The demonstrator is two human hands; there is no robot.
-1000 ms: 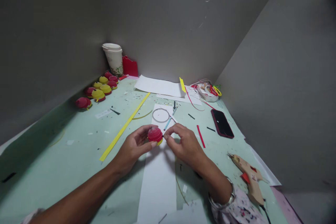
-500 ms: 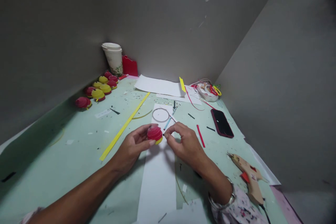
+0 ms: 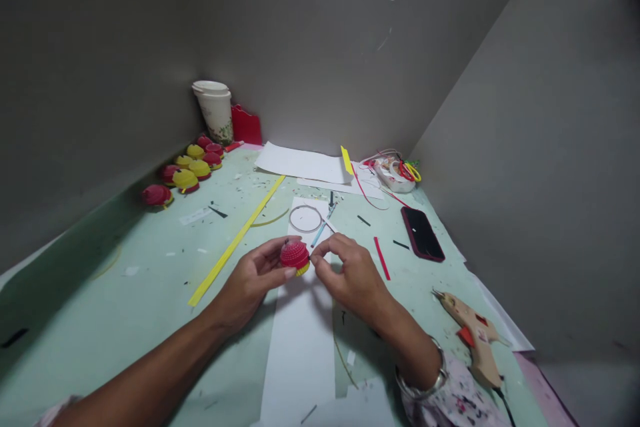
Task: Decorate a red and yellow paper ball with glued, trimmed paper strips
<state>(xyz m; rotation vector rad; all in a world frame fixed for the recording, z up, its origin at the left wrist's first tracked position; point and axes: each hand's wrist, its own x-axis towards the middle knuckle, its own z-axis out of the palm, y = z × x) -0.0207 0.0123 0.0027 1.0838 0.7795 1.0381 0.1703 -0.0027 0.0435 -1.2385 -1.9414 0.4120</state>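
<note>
My left hand [image 3: 257,273] is closed around a small red-and-yellow dome [image 3: 295,255], ridged like coiled paper strip, with the red part up and the yellow rim below. The thumb presses its near side; the other fingers are partly hidden behind it. Just right of the dome, my right hand [image 3: 345,270] pinches a tiny dark piece [image 3: 311,258] between thumb and forefinger, at the dome's edge. Whether the piece touches the dome is too small to tell. Beneath both hands lies a long white paper strip [image 3: 300,360]; a thin wire ring [image 3: 306,231] rests on its far end.
Several similar red and yellow domes [image 3: 186,180] stand at the left, near a white paper cup [image 3: 215,113]. A yellow strip [image 3: 235,243] lies left of the paper. To the right are a red strip [image 3: 382,259], a phone [image 3: 423,233] and a glue gun [image 3: 473,333] with its cord.
My right hand's fingertips have moved very slightly left, closer to the dome's edge. The left hand keeps the dome in nearly the same place.
</note>
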